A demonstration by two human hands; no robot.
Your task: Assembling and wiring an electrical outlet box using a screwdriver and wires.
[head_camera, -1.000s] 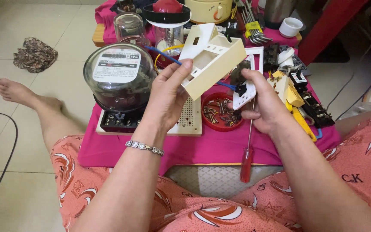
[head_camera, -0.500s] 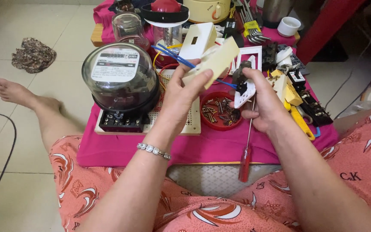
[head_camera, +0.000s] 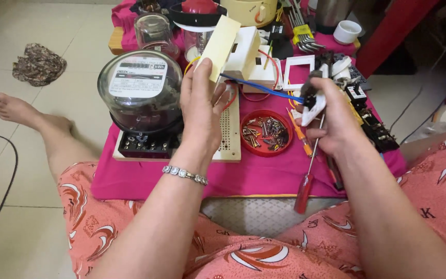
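Near centre: left hand (head_camera: 201,111), fingers pinching a cream plastic cover (head_camera: 218,47) upright, w/ thumb on its near face. Right: right hand (head_camera: 331,121), fingers curled tight round a white switch part (head_camera: 312,106) & red-handled screwdriver (head_camera: 305,178). Blue wire (head_camera: 261,88) runs from the part to a cream box (head_camera: 243,54) beyond. Left: glass-domed meter (head_camera: 139,90). Between hands: red dish of screws (head_camera: 266,132), on pink cloth (head_camera: 264,175).

The lower part of the cream plastic housing (head_camera: 232,47) is covered by the left hand (head_camera: 202,111). The small white component (head_camera: 312,106) is largely enclosed by the right hand (head_camera: 331,126). The yellow pot (head_camera: 249,10) is cut off by the top edge. The contents of the red dish (head_camera: 266,133) are too small to be identified.
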